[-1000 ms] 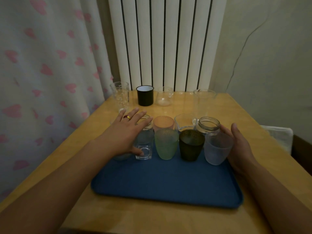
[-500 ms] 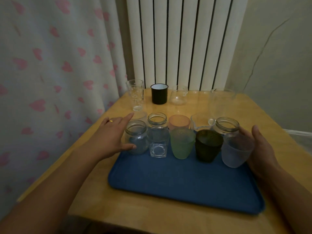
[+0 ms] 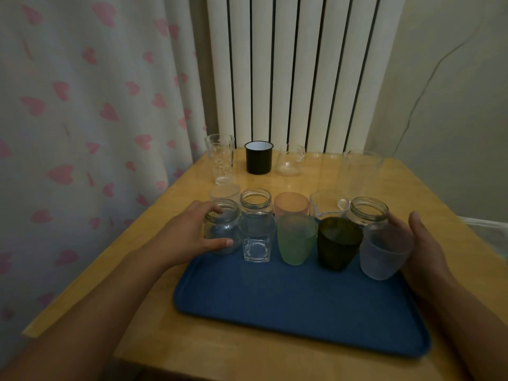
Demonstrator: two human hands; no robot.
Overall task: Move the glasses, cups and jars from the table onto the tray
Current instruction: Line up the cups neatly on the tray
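- Left hand (image 3: 189,237) wraps the small clear jar (image 3: 223,229) at the tray's far-left corner, thumb across the near wall, fingers curled round the far side by the rim.
- Right hand (image 3: 423,243) cups the frosted cup (image 3: 384,251) at the other end of the row; thumb stands up, palm sits against its side, and the fingers are hidden behind the cup, so their spread cannot be told.
- The blue tray (image 3: 302,306) carries a front row of five: the jar, a square-based clear glass (image 3: 257,237), a green pebbled cup (image 3: 295,239), a dark pebbled cup (image 3: 338,243), then the frosted one.
- Packed close behind them: a second clear jar (image 3: 255,200), a peach cup (image 3: 291,204), a clear spouted jug (image 3: 328,203), a threaded-neck jar (image 3: 368,211).
- Judgement: the step is squaring up the row, and it wants gentle inward pressure low on the walls, since the tapered cups look top-heavy and glass on glass will chip or skid.
- Waiting on the wooden table (image 3: 412,193) by the radiator: a tall dotted glass (image 3: 221,159), a black enamel mug (image 3: 259,157) with a white inside, a small handled glass (image 3: 290,160).
- The smooth tray offers little grip, so lifting rather than dragging looks wiser.
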